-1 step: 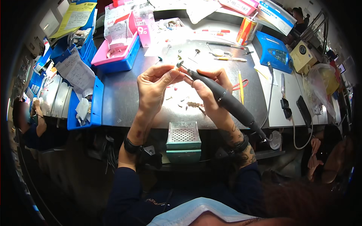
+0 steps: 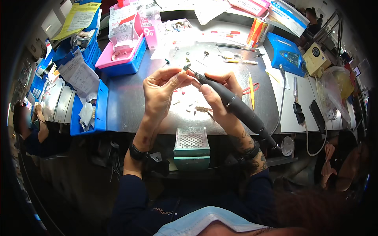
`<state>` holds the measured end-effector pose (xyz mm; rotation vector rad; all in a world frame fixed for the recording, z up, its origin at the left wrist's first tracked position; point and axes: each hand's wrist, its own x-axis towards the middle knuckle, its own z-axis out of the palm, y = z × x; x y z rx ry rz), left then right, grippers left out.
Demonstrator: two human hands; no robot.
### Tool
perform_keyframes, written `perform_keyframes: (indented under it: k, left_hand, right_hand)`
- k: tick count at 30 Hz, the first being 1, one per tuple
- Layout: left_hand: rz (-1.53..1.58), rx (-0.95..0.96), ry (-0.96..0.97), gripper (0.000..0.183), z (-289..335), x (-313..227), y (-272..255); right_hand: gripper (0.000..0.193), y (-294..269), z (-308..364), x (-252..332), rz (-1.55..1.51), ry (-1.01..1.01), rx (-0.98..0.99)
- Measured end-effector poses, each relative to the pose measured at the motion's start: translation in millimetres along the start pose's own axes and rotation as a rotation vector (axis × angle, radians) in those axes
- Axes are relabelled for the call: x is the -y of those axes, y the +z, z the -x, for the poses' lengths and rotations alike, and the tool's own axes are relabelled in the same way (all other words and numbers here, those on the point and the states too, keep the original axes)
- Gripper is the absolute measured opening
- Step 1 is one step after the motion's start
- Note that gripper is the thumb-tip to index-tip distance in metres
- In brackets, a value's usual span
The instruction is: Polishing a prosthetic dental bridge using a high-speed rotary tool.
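Note:
My right hand (image 2: 220,92) is closed around a black rotary handpiece (image 2: 240,106), which slants from upper left to lower right. A small dark grinding wheel (image 2: 187,67) sits on the shank at its tip. My left hand (image 2: 159,88) pinches thumb and fingers together right beside that wheel. What lies in the pinch is tiny and mostly hidden by the fingertips. Both hands are close together above the metal bench top (image 2: 126,94). Beneath them lie several small loose bits (image 2: 193,105) and a brownish piece (image 2: 202,109).
A perforated drawer-like box (image 2: 191,141) stands at the front edge between my forearms. To the left are a pink tray (image 2: 118,55) and a blue bin (image 2: 101,110). A blue control unit (image 2: 285,53), a drink can (image 2: 256,33) and a yellow stick (image 2: 251,92) are rightward.
The handpiece's rear end has dropped slightly and shifted right, turning a little in my right hand. My left hand looks almost unmoved.

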<state>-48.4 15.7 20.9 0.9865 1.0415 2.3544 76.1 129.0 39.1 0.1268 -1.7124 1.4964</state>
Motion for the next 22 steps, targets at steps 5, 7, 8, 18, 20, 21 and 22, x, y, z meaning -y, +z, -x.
perform_keyframes:
  k: [5,7,8,18,20,21,22]
  left_hand:
    - [-0.057,0.009,-0.009,0.016,0.6,-4.1,0.4]
    - [-0.067,0.011,-0.001,0.016,0.4,-3.7,0.3]
    - [-0.064,0.013,-0.002,0.016,-0.6,-4.3,2.9]
    - [-0.038,0.027,-0.008,0.022,-0.6,-3.5,0.2]
    - [-0.040,0.040,-0.004,0.023,-0.2,-4.3,-1.5]
    - [-0.087,0.047,-0.010,0.020,-0.1,-4.0,-3.6]
    - [-0.132,0.055,-0.016,0.018,-0.3,-3.0,-5.5]
  right_hand:
    - [0.024,2.3,0.5,2.6,-0.009,0.046,-0.025]
    - [0.024,1.7,-1.2,-0.7,-0.076,0.047,0.007]
    - [0.024,0.8,-2.3,-3.0,-0.073,0.047,0.005]
    - [0.031,-2.7,-3.7,-7.2,-0.291,0.195,-0.007]
    - [0.030,-3.6,-3.8,-9.7,-0.294,0.184,0.002]
    - [0.030,-4.0,-3.8,-10.7,-0.296,0.173,0.011]
    - [0.034,-5.6,-3.7,-10.9,-0.303,0.192,0.023]
